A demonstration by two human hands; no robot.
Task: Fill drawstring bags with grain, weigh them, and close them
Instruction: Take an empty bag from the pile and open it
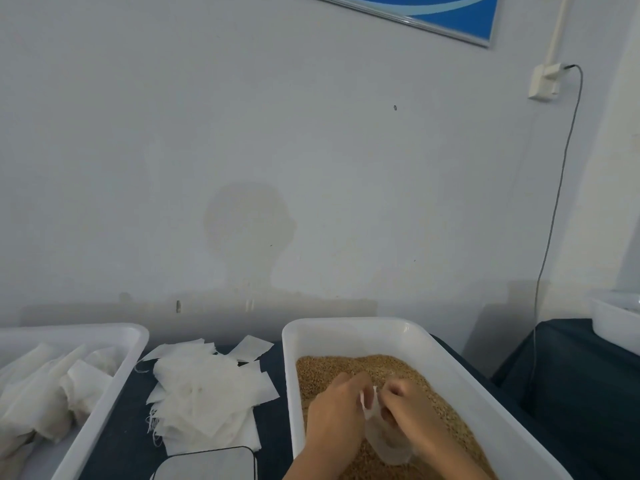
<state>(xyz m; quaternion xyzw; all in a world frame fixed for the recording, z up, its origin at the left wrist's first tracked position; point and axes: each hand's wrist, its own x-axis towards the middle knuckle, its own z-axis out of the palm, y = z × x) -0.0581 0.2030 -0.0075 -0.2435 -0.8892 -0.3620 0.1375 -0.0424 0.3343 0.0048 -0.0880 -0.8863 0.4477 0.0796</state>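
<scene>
Your left hand (337, 407) and right hand (407, 407) both pinch a small white bag (382, 441) over the brown grain (346, 367) in the white tub (349, 329) (the bag's inside is hidden), near a tub of filled bags (104, 336).

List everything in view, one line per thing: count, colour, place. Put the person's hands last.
grain tub: one, white, right of centre on the table
grain: tan heap inside that tub
held bag: one, white, over the grain between both hands
empty bags: loose pile, white, on the table left of the grain tub
left tub: one, white, far left, with white bags inside
scale: one, grey top with dark edge, bottom centre
table cover: dark blue
far tub: one, white, right edge
wall socket: one, white, upper right, grey cable hanging down
framed poster: one, blue, top of wall
left hand: grips the bag's mouth
right hand: grips the bag's mouth
</scene>
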